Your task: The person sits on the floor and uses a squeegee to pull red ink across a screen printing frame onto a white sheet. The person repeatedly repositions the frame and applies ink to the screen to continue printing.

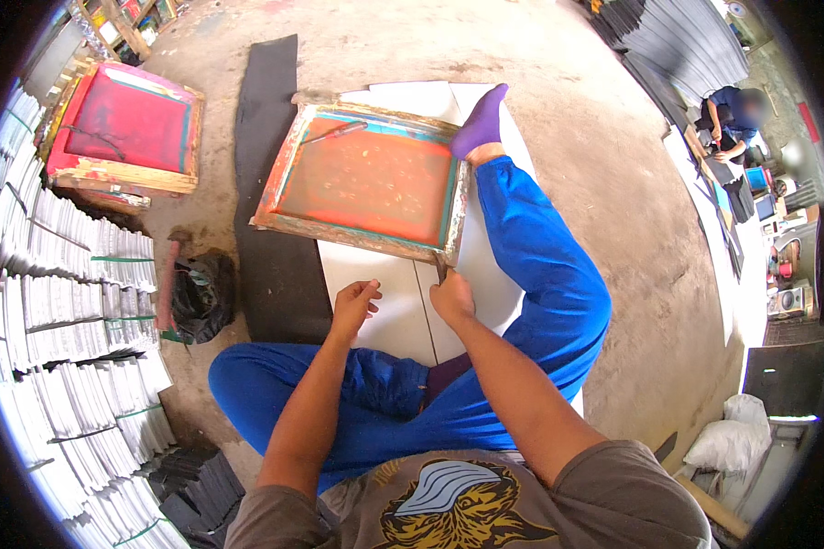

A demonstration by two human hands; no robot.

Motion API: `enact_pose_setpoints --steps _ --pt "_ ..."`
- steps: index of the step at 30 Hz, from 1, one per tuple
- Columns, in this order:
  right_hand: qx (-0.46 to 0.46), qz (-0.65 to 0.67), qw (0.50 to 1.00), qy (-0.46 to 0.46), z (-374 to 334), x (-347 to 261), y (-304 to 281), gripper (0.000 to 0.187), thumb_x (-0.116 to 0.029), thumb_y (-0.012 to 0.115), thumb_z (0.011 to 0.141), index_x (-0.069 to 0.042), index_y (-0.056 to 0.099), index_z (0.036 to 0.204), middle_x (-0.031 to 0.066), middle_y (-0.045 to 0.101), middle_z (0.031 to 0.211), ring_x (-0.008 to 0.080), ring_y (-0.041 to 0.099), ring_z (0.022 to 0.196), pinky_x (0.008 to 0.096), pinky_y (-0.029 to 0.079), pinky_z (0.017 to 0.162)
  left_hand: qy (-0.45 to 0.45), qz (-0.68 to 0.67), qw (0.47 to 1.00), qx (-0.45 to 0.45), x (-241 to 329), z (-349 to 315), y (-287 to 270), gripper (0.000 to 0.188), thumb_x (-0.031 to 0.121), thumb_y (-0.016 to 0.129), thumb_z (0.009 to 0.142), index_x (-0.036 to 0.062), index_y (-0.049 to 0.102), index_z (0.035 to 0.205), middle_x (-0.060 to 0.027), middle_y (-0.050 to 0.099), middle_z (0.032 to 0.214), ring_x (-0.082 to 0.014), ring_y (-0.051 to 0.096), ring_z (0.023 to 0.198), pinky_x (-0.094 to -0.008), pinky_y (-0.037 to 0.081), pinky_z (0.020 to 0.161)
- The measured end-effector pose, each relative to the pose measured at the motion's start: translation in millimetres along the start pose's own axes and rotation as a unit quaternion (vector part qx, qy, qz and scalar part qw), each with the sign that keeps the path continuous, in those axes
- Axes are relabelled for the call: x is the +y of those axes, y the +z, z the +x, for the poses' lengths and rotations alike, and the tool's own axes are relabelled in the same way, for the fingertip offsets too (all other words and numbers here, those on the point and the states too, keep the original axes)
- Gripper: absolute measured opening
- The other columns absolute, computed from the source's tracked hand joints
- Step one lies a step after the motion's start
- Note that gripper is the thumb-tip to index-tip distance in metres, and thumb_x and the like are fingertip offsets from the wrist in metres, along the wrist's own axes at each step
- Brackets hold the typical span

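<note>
In front of me a wooden silk-screen frame [357, 234] with orange mesh lies tilted over white sheets [362, 265]. My right hand [453, 297] is closed at its near right corner, apparently gripping the wood there; the fingertips are hidden. Just short of the near edge, my left hand [355, 306] hovers over the white sheets, fingers loosely curled and apart, holding nothing. A thin tool with a reddish handle [343, 130] rests inside the frame's far left part. My foot in a purple sock [482, 123] presses against the far right corner.
A second frame with red mesh [128, 119] sits at the far left. Dark sheeting [264, 183] runs beside the white sheets. Bundled paper stacks [59, 311] line the left, near a black bag [203, 297]. At far right another person [737, 114] works beside white sheets.
</note>
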State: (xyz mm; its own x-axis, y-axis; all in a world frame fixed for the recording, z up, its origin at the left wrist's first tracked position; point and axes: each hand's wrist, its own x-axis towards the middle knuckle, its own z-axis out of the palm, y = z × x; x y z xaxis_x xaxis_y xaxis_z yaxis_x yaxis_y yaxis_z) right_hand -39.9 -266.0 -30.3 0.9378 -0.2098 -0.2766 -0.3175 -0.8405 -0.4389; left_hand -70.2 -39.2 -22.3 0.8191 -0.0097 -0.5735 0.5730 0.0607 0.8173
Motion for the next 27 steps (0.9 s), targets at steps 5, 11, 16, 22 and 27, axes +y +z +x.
enact_pose_setpoints --steps 5,11,16,22,27 --pt "-0.034 0.069 0.996 0.046 -14 -11 -12 0.034 -0.018 0.065 0.081 0.002 0.064 0.109 0.0305 0.07 0.096 0.0482 0.068 0.095 0.0561 0.055 0.087 -0.003 -0.025 1.0 0.02 1 -6 -1 0.041 0.043 0.068 0.095 0.0035 0.07 0.109 -0.0062 0.071 0.094 -0.0117 0.059 0.071 -0.0276 0.048 0.064" --pt "-0.07 0.06 0.995 -0.034 -41 -11 -6 0.034 -0.021 0.065 0.081 0.0 0.063 0.107 0.0285 0.069 0.09 0.0468 0.068 0.088 0.0565 0.054 0.082 0.013 -0.025 1.0 -0.009 5 -5 7 0.043 0.041 0.068 0.095 0.0031 0.07 0.114 -0.006 0.071 0.096 -0.0136 0.062 0.073 -0.0292 0.05 0.067" --pt "-0.16 0.057 0.978 -0.122 -65 -44 3 0.029 -0.022 0.065 0.081 0.0 0.062 0.1 0.026 0.069 0.084 0.0457 0.068 0.082 0.0553 0.054 0.075 0.014 -0.056 0.998 -0.004 8 -15 6 0.042 0.037 0.068 0.096 0.0018 0.068 0.118 -0.0072 0.071 0.099 -0.0161 0.064 0.076 -0.0316 0.053 0.07" --pt "-0.224 0.059 0.958 -0.17 -61 -75 7 0.028 -0.022 0.064 0.082 -0.003 0.062 0.103 0.0279 0.07 0.093 0.0473 0.068 0.091 0.0579 0.053 0.083 -0.005 -0.158 0.986 0.049 3 -17 -20 0.027 0.028 0.071 0.096 0.003 0.07 0.105 -0.0052 0.071 0.092 -0.0153 0.066 0.076 -0.0296 0.054 0.069" --pt "-0.317 0.121 0.925 -0.173 -52 -117 11 0.019 -0.016 0.061 0.085 -0.001 0.061 0.095 0.0168 0.067 0.071 0.0286 0.067 0.058 0.0414 0.054 0.055 0.036 -0.266 0.958 0.102 -4 -7 -44 0.022 0.023 0.064 0.1 0.0018 0.062 0.107 -0.0115 0.069 0.099 -0.0218 0.068 0.086 -0.0356 0.056 0.074"
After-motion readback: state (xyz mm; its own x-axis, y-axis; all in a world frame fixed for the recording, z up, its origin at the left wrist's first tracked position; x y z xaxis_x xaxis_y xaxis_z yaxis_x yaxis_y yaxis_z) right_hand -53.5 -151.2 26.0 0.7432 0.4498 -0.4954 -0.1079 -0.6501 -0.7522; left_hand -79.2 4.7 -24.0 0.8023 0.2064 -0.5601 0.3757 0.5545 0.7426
